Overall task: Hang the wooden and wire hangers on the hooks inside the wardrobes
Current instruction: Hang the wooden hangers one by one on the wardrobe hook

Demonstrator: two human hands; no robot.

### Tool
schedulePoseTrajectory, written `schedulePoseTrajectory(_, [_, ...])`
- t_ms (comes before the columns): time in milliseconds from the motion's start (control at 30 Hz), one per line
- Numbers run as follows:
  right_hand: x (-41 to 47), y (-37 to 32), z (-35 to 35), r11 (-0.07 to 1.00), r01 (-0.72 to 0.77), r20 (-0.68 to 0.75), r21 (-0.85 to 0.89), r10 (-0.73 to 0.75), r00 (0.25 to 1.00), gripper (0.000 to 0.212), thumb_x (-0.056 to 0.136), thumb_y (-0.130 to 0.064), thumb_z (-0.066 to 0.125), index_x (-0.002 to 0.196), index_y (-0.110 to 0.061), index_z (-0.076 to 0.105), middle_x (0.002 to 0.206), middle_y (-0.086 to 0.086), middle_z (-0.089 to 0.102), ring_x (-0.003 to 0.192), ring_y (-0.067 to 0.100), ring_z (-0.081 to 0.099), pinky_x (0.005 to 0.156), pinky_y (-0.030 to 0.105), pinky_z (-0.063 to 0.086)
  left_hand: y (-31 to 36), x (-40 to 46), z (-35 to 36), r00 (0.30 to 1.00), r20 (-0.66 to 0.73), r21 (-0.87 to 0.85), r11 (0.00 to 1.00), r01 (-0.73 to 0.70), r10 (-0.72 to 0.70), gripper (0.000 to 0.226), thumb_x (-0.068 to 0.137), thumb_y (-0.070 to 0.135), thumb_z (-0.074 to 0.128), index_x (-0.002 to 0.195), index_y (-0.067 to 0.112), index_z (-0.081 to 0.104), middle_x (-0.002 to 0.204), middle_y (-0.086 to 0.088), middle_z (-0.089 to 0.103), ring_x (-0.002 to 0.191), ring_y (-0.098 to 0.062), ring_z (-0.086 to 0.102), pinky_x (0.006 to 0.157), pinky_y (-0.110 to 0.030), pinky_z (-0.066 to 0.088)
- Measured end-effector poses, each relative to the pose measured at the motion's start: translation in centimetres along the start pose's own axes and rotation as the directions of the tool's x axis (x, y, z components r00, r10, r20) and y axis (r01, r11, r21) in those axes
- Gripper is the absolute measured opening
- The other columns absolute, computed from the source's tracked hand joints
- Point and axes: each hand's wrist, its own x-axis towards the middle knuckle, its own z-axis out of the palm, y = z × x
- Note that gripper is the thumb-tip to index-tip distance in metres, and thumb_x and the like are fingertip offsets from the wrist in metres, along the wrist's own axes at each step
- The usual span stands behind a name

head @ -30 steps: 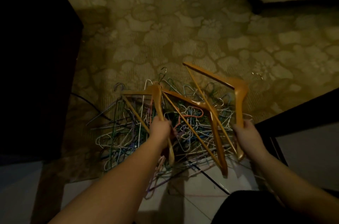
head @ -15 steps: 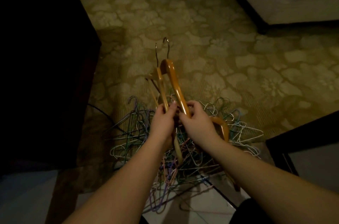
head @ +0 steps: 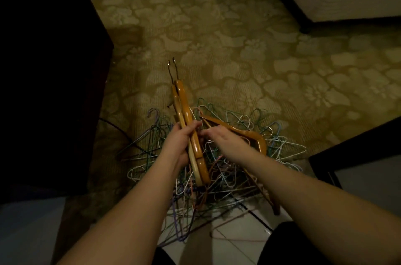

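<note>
Here, two wooden hangers [head: 188, 132] are gripped by the left hand [head: 180, 145], hooks pointed to the frame's top. A third hanger [head: 249, 134] lies just right, nearest the loosely curled right hand [head: 225, 141], and nothing is seen held by it.

The 2 wooden hangers [head: 191, 132] look glossy and varnished, with metal hooks [head: 173, 69]. The wire hangers [head: 227, 169] are thin coated metal. The carpet [head: 217, 36] is matt and textured; the floor tiles [head: 236, 240] are smooth.
</note>
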Motion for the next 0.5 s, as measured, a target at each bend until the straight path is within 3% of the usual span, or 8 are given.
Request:
schedulePoseTrajectory(67, [1.5,3.6,-2.1,0.980,-0.175,-0.019,-0.093,0.174,0.985,0.045,0.104,-0.047,0.029,0.127,-0.020,0.058,0.117,0.000,0.057,0.099,0.014,0.054,0.085,0.031,0.043,-0.2,0.2,-0.7,0.999,-0.020,0.013,0.999,0.029,-0.029,0.027,0.095,0.011,0.059,0.121,0.009,0.053,0.102,-0.013,0.069,0.076,-0.023,0.071,0.075,-0.042,0.059])
schedulePoseTrajectory(133, [2.0,8.9,-3.7,0.913,-0.344,-0.031,-0.220,0.345,0.938,0.040,0.103,-0.042,0.037,0.123,-0.015,0.059,0.111,0.006,0.060,0.089,0.016,0.055,0.077,0.028,0.041,-0.5,0.2,-1.3,0.998,-0.035,0.027,0.999,0.045,-0.044,0.025,0.095,0.010,0.059,0.119,0.012,0.052,0.097,-0.012,0.067,0.071,-0.022,0.069,0.064,-0.039,0.061])
schedulePoseTrajectory(200, [1.4,14.6,-4.0,0.827,-0.468,-0.048,-0.313,0.478,0.877,0.028,0.100,-0.036,0.047,0.107,-0.013,0.061,0.104,0.011,0.063,0.089,0.020,0.059,0.075,0.029,0.045,-0.6,0.2,-1.9,0.998,-0.045,0.064,0.997,0.042,-0.039,0.024,0.095,0.011,0.060,0.118,0.013,0.051,0.090,-0.011,0.065,0.064,-0.019,0.064,0.055,-0.033,0.056])
schedulePoseTrajectory(300, [-0.1,21.0,-2.8,0.743,-0.629,-0.058,-0.229,0.635,0.770,0.029,0.095,-0.038,0.054,0.094,-0.012,0.065,0.090,0.011,0.067,0.081,0.024,0.065,0.069,0.031,0.051,-1.1,0.1,-2.7,0.998,-0.055,0.097,0.994,0.039,-0.034,0.018,0.095,0.013,0.060,0.110,0.016,0.051,0.087,-0.009,0.062,0.059,-0.017,0.058,0.054,-0.030,0.051])
schedulePoseTrajectory(433, [-0.7,23.7,-0.9,0.643,-0.763,-0.009,-0.070,0.764,0.645,0.032,0.094,-0.036,0.060,0.103,-0.006,0.065,0.090,0.012,0.067,0.074,0.023,0.062,0.065,0.031,0.049,-1.6,-0.2,-3.5,0.997,-0.071,0.164,0.985,0.051,-0.040,0.017,0.096,0.014,0.059,0.111,0.016,0.052,0.083,-0.007,0.061,0.057,-0.016,0.056,0.052,-0.028,0.050])
schedulePoseTrajectory(500, [-1.0,23.8,-0.4,0.628,-0.775,-0.009,-0.071,0.777,0.630,0.029,0.094,-0.033,0.061,0.104,-0.006,0.062,0.087,0.011,0.064,0.072,0.022,0.059,0.061,0.030,0.046,-1.7,-0.3,-3.6,0.996,-0.086,0.165,0.985,0.052,-0.038,0.016,0.095,0.014,0.059,0.110,0.016,0.052,0.086,-0.006,0.062,0.058,-0.015,0.056,0.050,-0.027,0.051])
